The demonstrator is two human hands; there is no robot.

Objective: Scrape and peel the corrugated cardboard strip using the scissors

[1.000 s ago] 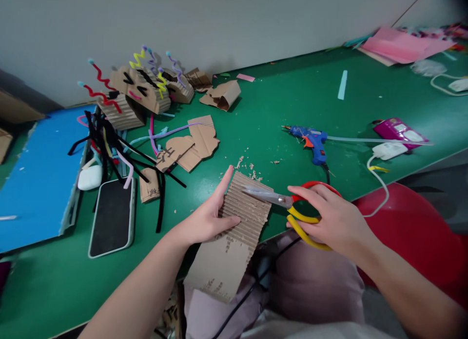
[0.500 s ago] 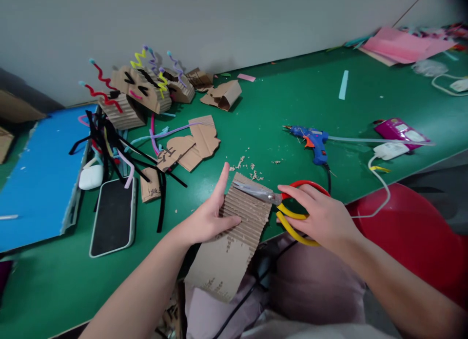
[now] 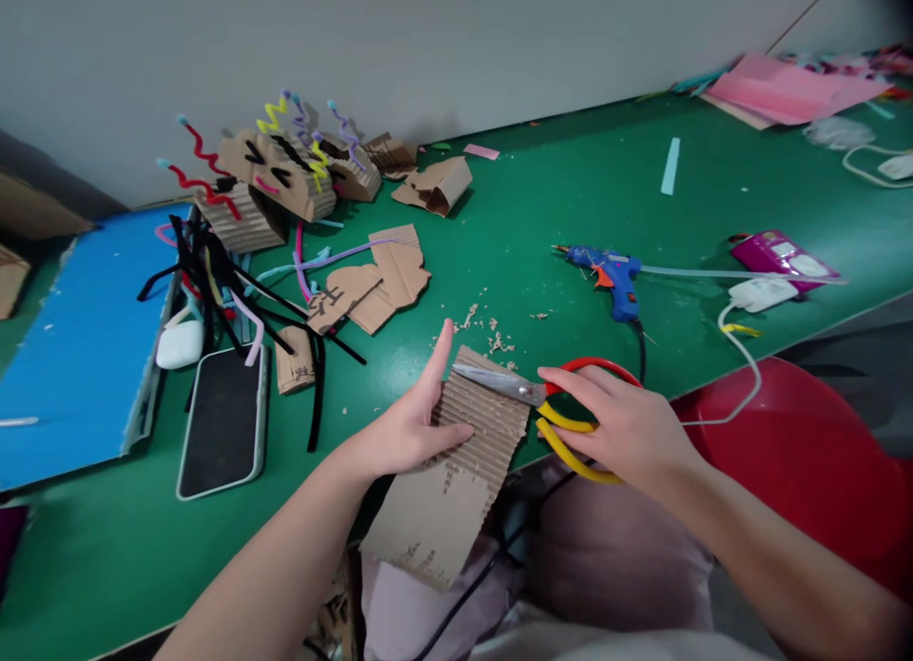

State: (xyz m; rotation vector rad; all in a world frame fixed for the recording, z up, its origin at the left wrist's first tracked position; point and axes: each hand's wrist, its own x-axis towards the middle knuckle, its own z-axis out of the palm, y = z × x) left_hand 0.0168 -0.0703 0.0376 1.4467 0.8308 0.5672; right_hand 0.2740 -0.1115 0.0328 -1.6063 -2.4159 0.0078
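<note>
A strip of corrugated cardboard (image 3: 435, 509), ridged at its upper part and smooth below, lies tilted over the table's front edge. My left hand (image 3: 420, 423) grips its left side, thumb on top of the ridges and index finger stretched upward. In my right hand (image 3: 628, 423) are scissors (image 3: 503, 380) with one red and one yellow handle loop. Their blades lie across the ridges near the strip's far end. Small cardboard crumbs (image 3: 492, 333) are scattered just beyond it.
A blue glue gun (image 3: 606, 271) with its cord lies to the right. Cardboard pieces (image 3: 389, 271), pipe cleaners (image 3: 214, 281) and a phone (image 3: 223, 421) are on the left. Cardboard figures (image 3: 271, 176) stand by the wall. A red stool (image 3: 791, 471) is below the table's right edge.
The scissors and my right hand have shifted slightly left and down, with the blades lying lower over the ridges. My left hand keeps its hold on the cardboard.
</note>
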